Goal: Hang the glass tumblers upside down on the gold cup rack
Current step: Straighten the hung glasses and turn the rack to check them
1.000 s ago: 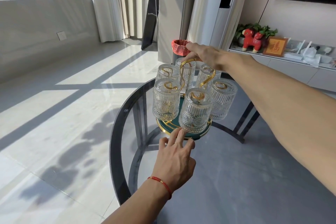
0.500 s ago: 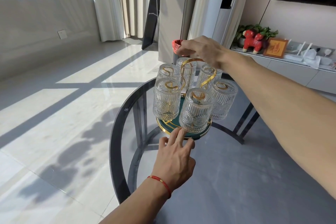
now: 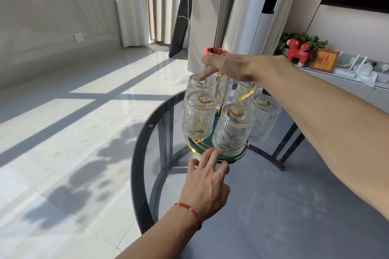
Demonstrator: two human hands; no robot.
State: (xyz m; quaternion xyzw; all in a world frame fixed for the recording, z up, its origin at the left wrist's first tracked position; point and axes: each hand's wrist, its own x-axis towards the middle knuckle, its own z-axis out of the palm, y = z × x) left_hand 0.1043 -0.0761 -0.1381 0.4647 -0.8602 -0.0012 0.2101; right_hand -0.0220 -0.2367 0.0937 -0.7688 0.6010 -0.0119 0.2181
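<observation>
The gold cup rack [image 3: 246, 94] stands on a round green base with a gold rim [image 3: 193, 147] on the glass table. Several ribbed glass tumblers hang upside down on its arms, among them the front tumbler [image 3: 230, 130], the left tumbler [image 3: 199, 116] and the back-left tumbler [image 3: 200, 85]. My right hand [image 3: 228, 66] hovers over the rack's top, its index finger pointing down onto the back-left tumbler's bottom. My left hand [image 3: 207, 183] lies flat on the table with fingers apart, the fingertips touching the base's front rim. Neither hand holds anything.
The round glass table [image 3: 139, 153] has a dark rim and dark legs below, with its left edge near the rack. A red-rimmed bin [image 3: 215, 51] stands behind the rack. A low white shelf [image 3: 345, 84] at the right carries a red toy and a framed picture.
My right hand has moved left and down from the rack's top handle, and its index finger now rests on the back-left tumbler. My left hand stays at the base.
</observation>
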